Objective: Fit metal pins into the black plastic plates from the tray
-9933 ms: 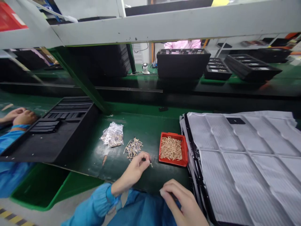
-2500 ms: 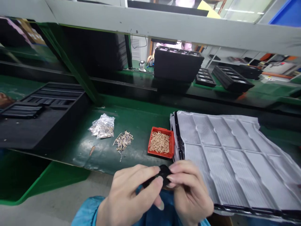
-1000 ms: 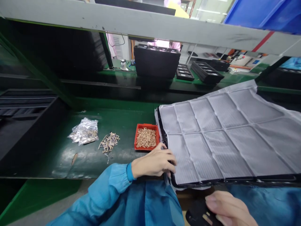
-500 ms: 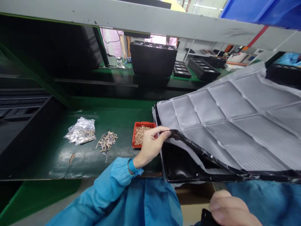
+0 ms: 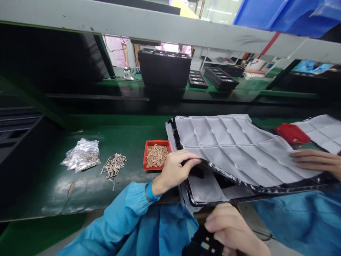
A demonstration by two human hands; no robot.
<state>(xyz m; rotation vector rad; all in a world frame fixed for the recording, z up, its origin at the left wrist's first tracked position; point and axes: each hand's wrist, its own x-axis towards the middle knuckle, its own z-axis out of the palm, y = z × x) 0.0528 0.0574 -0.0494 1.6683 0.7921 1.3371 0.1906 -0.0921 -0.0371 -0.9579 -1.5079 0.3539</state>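
Pinching the near L corner of a gray gridded sheet (image 5: pixel 226 142) btwn thumb & fingers, the wearer's L hand (image 5: pixel 175 170) holds its black edge up off the stack, w/ another gray layer (image 5: pixel 206 188) showing in the gap below. R hand (image 5: pixel 230 229), low in front of the stack's near edge, grips a black part (image 5: pixel 204 245) w/ sm. gold-ish patches btwn thumb & fingers; part is cut off by the bottom of the view. Stack lies on R half of a green desk (image 5: pixel 125 124). Just L of it, beside the L hand, sits a red bin (image 5: pixel 145 156) full of sm. tan pcs (image 5: pixel 156 154). Further L: loose pile of sm. mixed pcs (image 5: pixel 114 165), then clear plastic bags (image 5: pixel 82 154) w/ pcs inside. At far R another person's hand (image 5: pixel 318 161), fingers extended, lies on the sheet's R end; a 2nd red bin (image 5: pixel 292 134) & a 2nd gray sheet (image 5: pixel 326 131) are behind it. Bkgd, across the desk: tall black box (image 5: pixel 165 69), lower black trays (image 5: pixel 221 77) to its R, & a sm. white bottle (image 5: pixel 127 73) to its L. Blue bin (image 5: pixel 279 16) at top R, above a gray beam (image 5: pixel 119 23)
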